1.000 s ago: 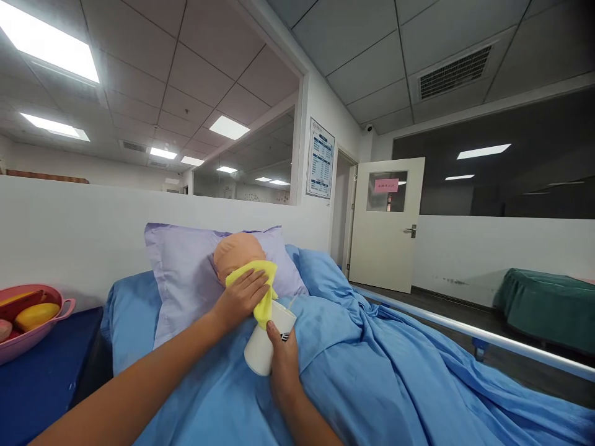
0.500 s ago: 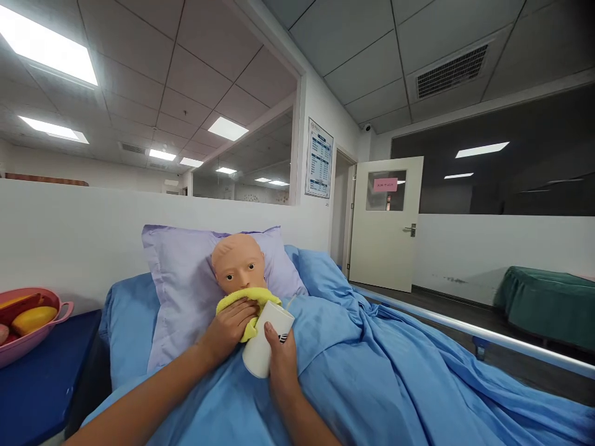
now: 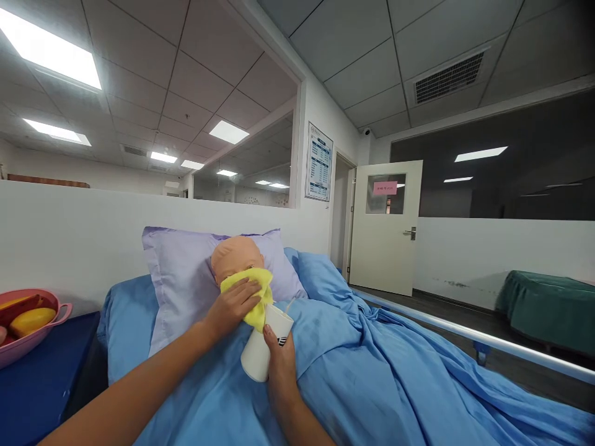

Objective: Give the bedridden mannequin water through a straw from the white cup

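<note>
Yellow cloth (image 3: 264, 282), in the head view, held in the left hand (image 3: 235, 303) under close-set fingers, thumb out of sight, and pressed over the lower face of a mannequin head (image 3: 237, 253). Hidden beneath, nose and mouth; bare above, the forehead, with part of an eye at the cloth's upper edge. In the right hand (image 3: 282, 359), a white cup (image 3: 255, 359), tilted, gripped around its side with the thumb in front, close by the cloth's hanging corner; touching or merely overlapping in view, hard to tell. Contents impossible to make out. Behind the head, a lilac pillow (image 3: 179, 272); beneath the cup, blue bedding (image 3: 334, 371). Off to the left, well apart from both hands, a pink basket (image 3: 32, 348) of fruit on a dark blue tabletop (image 3: 41, 390). As for progress, apparently partway: cloth and cup both in hand, contact with the face made. Not yet done, judging by this: lifting the cloth clear, baring nose and mouth, freeing either hand. Impossible to gauge from here, the wiped share of the face.
</note>
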`<state>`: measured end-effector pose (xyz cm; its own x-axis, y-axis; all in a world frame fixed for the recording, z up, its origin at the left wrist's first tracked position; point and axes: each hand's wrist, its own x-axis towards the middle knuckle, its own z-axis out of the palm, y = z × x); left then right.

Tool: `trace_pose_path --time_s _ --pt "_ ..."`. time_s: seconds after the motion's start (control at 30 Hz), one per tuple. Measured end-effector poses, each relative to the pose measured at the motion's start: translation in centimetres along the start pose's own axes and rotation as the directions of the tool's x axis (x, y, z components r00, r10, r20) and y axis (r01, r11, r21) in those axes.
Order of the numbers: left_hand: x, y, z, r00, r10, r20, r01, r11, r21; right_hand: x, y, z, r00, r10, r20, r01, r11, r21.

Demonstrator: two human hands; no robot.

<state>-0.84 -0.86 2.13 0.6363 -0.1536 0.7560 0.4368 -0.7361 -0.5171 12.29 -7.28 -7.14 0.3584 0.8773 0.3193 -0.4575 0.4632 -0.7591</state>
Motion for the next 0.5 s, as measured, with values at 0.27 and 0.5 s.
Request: trace_pose_path --time_s 0.27,0.5 --pt "-3.0 1.6 0.6 0.998 -0.059 -0.005 0.058 0.997 -0.047 0.0 -0.1 0.1 1.000 0.024 -0.017 -0.024 1.000 0.000" --pt "-4.7 2.6 0.4 0.983 -0.183 0.035 0.186 0.968 -0.167 -0.3 0.0 0.1 0.999 0.043 0.002 -0.043 0.999 0.005"
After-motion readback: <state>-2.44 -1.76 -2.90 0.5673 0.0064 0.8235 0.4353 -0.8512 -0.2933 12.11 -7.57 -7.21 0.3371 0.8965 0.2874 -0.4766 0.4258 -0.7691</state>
